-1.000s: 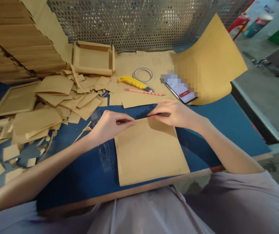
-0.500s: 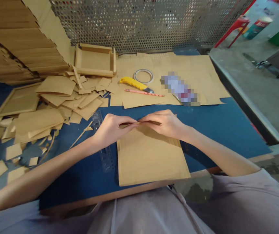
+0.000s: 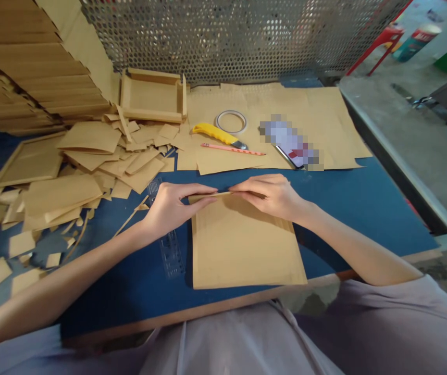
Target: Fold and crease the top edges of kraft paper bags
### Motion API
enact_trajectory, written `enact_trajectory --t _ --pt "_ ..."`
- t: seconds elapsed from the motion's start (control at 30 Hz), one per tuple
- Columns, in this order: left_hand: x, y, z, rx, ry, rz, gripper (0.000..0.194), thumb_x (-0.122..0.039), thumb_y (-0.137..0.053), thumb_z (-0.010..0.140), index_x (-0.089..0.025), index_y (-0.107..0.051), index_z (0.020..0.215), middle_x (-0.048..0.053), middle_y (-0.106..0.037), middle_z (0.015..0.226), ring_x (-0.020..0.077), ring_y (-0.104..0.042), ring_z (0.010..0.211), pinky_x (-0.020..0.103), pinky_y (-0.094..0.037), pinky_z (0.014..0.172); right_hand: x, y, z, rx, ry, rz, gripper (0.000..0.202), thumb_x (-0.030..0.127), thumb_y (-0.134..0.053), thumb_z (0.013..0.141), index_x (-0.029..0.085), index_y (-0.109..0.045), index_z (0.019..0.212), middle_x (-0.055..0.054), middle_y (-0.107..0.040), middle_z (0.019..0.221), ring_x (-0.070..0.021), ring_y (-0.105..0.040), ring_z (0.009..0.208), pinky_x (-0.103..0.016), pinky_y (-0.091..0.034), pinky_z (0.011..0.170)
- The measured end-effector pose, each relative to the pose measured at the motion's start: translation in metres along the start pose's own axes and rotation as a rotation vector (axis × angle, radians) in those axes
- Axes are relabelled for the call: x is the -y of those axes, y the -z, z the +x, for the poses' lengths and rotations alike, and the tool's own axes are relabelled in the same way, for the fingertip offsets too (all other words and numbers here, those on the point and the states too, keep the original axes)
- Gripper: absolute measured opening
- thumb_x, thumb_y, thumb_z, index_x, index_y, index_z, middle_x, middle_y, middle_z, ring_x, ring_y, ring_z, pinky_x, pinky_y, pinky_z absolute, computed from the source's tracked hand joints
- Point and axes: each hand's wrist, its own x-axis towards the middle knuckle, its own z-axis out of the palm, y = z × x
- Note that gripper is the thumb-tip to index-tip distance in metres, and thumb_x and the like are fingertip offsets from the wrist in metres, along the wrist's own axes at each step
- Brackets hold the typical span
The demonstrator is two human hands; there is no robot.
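Observation:
A flat brown cardboard sheet lies on the blue tabletop in front of me, its far edge raised in a narrow fold. My left hand pinches the left part of that far edge between thumb and fingers. On the right part of the same edge, my right hand is closed, thumb on the near side and fingers behind. A small gap separates the two hands' fingertips. Partly under my left wrist, a clear plastic ruler lies beside the sheet.
Beyond my hands, a yellow box cutter, a pink pencil, a tape roll and a phone rest on cardboard. Cardboard scraps, an open cardboard tray and stacked cardboard fill the left. A perforated metal panel stands behind.
My hands have moved apart along the sheet's far edge, the left going left and the right going right. The sheet's near edge has shifted slightly away from me.

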Motion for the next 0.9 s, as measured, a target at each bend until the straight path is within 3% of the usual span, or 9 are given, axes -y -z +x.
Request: enact_trajectory --t 0.13,0.27,0.4,0.47,0.53,0.7,0.9 --pt "0.0041 0.0011 0.0004 0.003 -0.069 0.024 0.020 -0.030 -0.070 0.084 -0.018 -0.078 0.097 0.003 -0.078 0.094 0.0189 -0.074 0.085 0.021 -0.055 0.079 -0.0009 -0.0010 -0.0004 -0.040 0.002 0.010 0.016 0.019 -0.059 0.093 0.017 -0.075 0.097 -0.004 -0.078 0.089 -0.0151 -0.073 0.075 -0.023 -0.054 0.067" --pt "0.0019 0.0018 0.0013 0.012 -0.023 -0.005 0.020 -0.032 -0.069 0.084 -0.017 -0.079 0.093 0.003 -0.078 0.090 0.0167 -0.072 0.075 0.020 -0.053 0.067 -0.0011 -0.0014 0.0006 -0.030 -0.011 0.046 0.016 0.023 -0.059 0.093 0.019 -0.075 0.095 -0.002 -0.078 0.084 -0.0128 -0.071 0.067 -0.022 -0.052 0.063" --pt "-0.0022 0.0013 0.0027 0.037 0.086 -0.093 0.020 -0.033 -0.069 0.082 -0.017 -0.080 0.087 0.001 -0.076 0.072 0.0076 -0.048 0.043 0.020 -0.034 0.041 0.0002 0.0002 0.0026 -0.003 -0.034 0.081 0.017 0.024 -0.059 0.093 0.019 -0.075 0.092 -0.001 -0.076 0.073 -0.0094 -0.062 0.053 -0.020 -0.047 0.054" --pt "-0.0030 0.0010 0.0042 0.055 0.136 -0.143 0.019 -0.033 -0.069 0.081 -0.017 -0.080 0.085 0.000 -0.073 0.066 0.0054 -0.036 0.039 0.021 -0.024 0.037 0.0010 0.0010 0.0035 0.016 -0.060 0.098 0.017 0.025 -0.059 0.093 0.019 -0.075 0.090 0.001 -0.072 0.065 -0.0078 -0.054 0.046 -0.020 -0.042 0.049" --pt "-0.0027 0.0007 0.0055 0.073 0.166 -0.186 0.019 -0.032 -0.069 0.079 -0.017 -0.080 0.082 0.000 -0.072 0.065 0.0050 -0.033 0.040 0.022 -0.021 0.036 0.0013 0.0015 0.0040 0.038 -0.095 0.116 0.018 0.025 -0.059 0.092 0.019 -0.075 0.088 0.002 -0.070 0.062 -0.0073 -0.048 0.043 -0.021 -0.039 0.047" --pt "0.0003 -0.0001 0.0055 0.101 0.187 -0.240 0.021 -0.034 -0.069 0.080 -0.015 -0.079 0.079 0.002 -0.074 0.068 0.0076 -0.048 0.047 0.020 -0.030 0.041 0.0019 0.0019 0.0040 0.089 -0.172 0.174 0.019 0.028 -0.060 0.091 0.018 -0.075 0.085 0.000 -0.072 0.066 -0.0070 -0.046 0.045 -0.021 -0.037 0.047" --pt "-0.0004 -0.0010 0.0034 0.118 0.156 -0.231 0.020 -0.032 -0.068 0.082 -0.014 -0.077 0.078 0.003 -0.077 0.077 0.0163 -0.069 0.071 0.020 -0.049 0.059 0.0071 0.0019 0.0061 0.119 -0.223 0.211 0.020 0.026 -0.059 0.090 0.016 -0.073 0.080 -0.002 -0.072 0.067 -0.0077 -0.048 0.047 -0.021 -0.038 0.048"
